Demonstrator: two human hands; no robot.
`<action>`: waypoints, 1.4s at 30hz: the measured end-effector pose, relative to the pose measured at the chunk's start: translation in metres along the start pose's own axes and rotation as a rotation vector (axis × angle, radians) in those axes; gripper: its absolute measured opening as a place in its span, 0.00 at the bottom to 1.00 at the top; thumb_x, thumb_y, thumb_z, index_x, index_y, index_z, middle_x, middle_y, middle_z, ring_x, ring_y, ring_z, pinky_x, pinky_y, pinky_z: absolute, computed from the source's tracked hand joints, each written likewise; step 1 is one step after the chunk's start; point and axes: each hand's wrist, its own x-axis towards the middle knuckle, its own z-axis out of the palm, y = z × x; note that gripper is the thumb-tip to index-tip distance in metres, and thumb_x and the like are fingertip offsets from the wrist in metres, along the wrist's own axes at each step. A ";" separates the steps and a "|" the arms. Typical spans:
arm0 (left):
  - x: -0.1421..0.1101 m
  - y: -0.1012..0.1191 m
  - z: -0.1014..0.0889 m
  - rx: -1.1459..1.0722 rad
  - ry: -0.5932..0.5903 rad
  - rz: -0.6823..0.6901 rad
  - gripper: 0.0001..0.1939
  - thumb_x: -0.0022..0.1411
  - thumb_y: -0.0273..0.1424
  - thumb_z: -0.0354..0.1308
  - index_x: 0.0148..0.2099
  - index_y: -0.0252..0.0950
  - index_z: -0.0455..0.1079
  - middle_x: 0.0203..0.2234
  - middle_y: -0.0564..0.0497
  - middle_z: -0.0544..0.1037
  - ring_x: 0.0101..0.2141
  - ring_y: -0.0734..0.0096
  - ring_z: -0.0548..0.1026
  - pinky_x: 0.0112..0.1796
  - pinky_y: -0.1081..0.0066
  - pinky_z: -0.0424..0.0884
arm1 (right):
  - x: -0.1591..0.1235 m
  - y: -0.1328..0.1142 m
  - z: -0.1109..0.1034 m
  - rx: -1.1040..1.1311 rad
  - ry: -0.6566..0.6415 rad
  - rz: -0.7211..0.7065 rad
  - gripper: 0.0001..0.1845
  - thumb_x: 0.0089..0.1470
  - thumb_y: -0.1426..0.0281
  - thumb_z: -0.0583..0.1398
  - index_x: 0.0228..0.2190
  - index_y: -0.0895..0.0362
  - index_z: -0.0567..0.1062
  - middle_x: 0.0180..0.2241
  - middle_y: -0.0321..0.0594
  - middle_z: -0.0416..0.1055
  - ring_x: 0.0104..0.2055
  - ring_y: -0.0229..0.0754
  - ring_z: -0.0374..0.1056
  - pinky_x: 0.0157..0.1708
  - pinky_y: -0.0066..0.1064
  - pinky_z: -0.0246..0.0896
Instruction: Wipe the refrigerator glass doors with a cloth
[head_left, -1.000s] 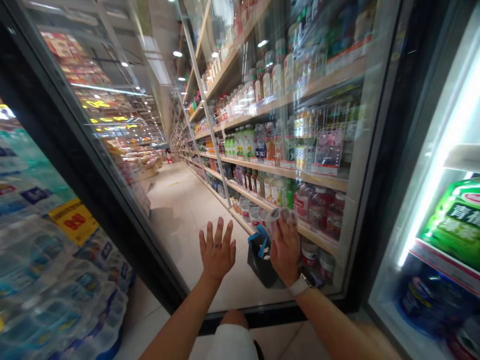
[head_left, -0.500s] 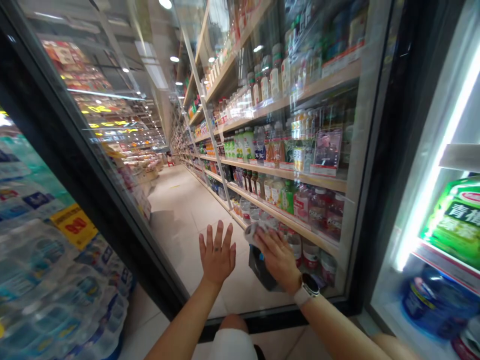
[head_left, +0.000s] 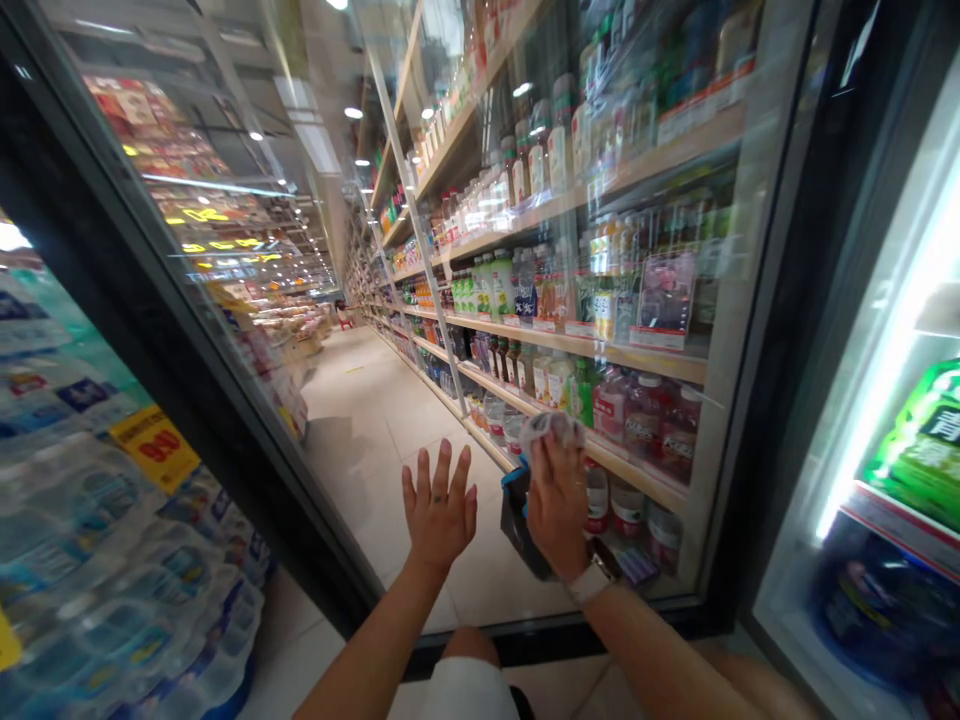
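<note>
A black-framed glass door (head_left: 360,520) stands in front of me, with shelves of bottles seen through its pane. My left hand (head_left: 440,510) lies flat against the glass, fingers spread, holding nothing. To its right, my right hand (head_left: 556,500) presses a crumpled greyish cloth (head_left: 551,430) to the pane, its fingers laid over it. A watch with a light strap (head_left: 596,577) is on the right wrist. Behind the glass, partly covered by the right hand, a dark box-like container (head_left: 517,515) with a blue edge stands on the floor.
Plastic-wrapped packs of water bottles (head_left: 127,560) are stacked at the left, with a yellow price sign (head_left: 155,447). At the right, a lit cooler shelf holds a green-labelled bottle (head_left: 919,440). Long drink shelves (head_left: 585,345) line the aisle beyond the glass. My knee (head_left: 469,650) is near the door's lower frame.
My right hand has moved the cloth up and to the right across the glass. The left hand keeps almost the same place. The view has shifted slightly.
</note>
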 end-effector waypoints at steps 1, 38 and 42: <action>-0.001 0.000 0.000 0.007 -0.005 0.000 0.35 0.66 0.31 0.52 0.71 0.40 0.45 0.68 0.45 0.53 0.69 0.58 0.43 0.67 0.54 0.41 | -0.007 -0.009 0.004 0.008 -0.039 -0.037 0.35 0.62 0.78 0.49 0.68 0.54 0.50 0.65 0.47 0.58 0.70 0.51 0.47 0.67 0.53 0.47; 0.003 -0.006 0.005 -0.026 0.024 0.043 0.33 0.66 0.31 0.48 0.71 0.37 0.47 0.69 0.45 0.49 0.69 0.59 0.41 0.67 0.55 0.39 | -0.048 -0.026 0.015 0.103 -0.226 -0.362 0.25 0.61 0.80 0.49 0.54 0.53 0.73 0.54 0.38 0.74 0.58 0.38 0.65 0.63 0.34 0.57; 0.000 -0.007 0.007 -0.001 0.035 0.046 0.33 0.67 0.32 0.49 0.71 0.36 0.45 0.69 0.43 0.48 0.69 0.57 0.41 0.67 0.53 0.40 | -0.025 -0.008 0.002 0.053 -0.246 -0.388 0.26 0.61 0.80 0.49 0.57 0.54 0.71 0.56 0.37 0.72 0.60 0.38 0.63 0.64 0.35 0.56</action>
